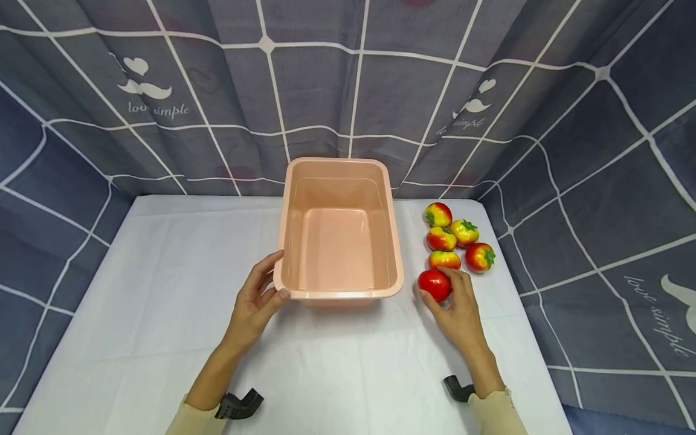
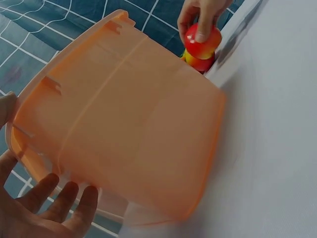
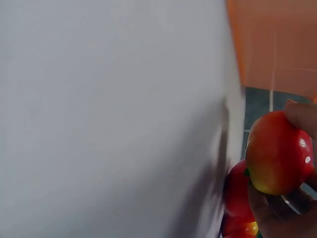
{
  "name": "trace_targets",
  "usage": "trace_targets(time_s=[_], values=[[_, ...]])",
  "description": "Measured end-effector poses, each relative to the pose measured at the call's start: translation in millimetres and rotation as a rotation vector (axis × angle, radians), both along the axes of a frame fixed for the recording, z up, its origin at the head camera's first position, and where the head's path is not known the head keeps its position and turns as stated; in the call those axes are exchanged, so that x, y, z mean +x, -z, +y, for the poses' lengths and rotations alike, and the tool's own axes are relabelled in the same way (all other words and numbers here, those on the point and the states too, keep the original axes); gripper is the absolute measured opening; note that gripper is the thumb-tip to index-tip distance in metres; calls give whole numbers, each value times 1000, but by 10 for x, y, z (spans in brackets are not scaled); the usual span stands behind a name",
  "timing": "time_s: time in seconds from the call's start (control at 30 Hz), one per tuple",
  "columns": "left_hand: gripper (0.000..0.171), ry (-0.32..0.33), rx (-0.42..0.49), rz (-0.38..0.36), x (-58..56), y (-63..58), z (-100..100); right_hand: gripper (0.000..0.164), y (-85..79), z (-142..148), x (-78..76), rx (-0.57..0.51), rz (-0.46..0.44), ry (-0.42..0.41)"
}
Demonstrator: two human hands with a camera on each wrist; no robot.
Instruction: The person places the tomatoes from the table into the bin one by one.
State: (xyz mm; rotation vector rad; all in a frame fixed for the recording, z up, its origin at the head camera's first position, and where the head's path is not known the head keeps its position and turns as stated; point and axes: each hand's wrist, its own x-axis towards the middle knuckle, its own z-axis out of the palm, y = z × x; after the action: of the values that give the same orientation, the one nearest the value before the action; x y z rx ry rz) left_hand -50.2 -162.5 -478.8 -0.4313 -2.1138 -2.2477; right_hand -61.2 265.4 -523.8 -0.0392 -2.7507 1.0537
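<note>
A white cloth covers the bench [image 1: 136,290], and a grey-blue curtain [image 1: 315,84] with a white grid walls it in at the far, left and right sides. The peach-coloured bin [image 1: 338,296] stands at the middle of the far edge, its rim overlapping the curtain in the head view. A broad stretch of cloth lies left of the bin and another on the near side; the strip to its right is narrower, and five other fruits [image 1: 441,239] cluster there near the right edge. The bin opens upward, its long axis running from near to far.

The left hand [image 1: 254,299] holds the bin's near left corner, thumb at the corner and index finger on the left rim. The right hand [image 1: 459,308] has its fingers and thumb around a red fruit [image 1: 434,284], held just above the cloth, right of the bin's near right corner. That fruit is nearly round; which way its stem points cannot be told.
</note>
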Motion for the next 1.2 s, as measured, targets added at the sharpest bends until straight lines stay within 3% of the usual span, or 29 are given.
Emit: trace_targets(time_s=[0.23,0.53,0.87,1.2], values=[[75,-4,-1,17,0,8,10,73,-195,-68,-22,-51,78,-2],[74,-17,11,24,5,18,21,78,-477,-184,-28,-81,311,-80],[73,-23,50,66,8,42,28,79,-757,-401,-18,-173,460,-136],[72,-25,36,70,8,62,30,81,-905,-643,-28,-354,463,-235]])
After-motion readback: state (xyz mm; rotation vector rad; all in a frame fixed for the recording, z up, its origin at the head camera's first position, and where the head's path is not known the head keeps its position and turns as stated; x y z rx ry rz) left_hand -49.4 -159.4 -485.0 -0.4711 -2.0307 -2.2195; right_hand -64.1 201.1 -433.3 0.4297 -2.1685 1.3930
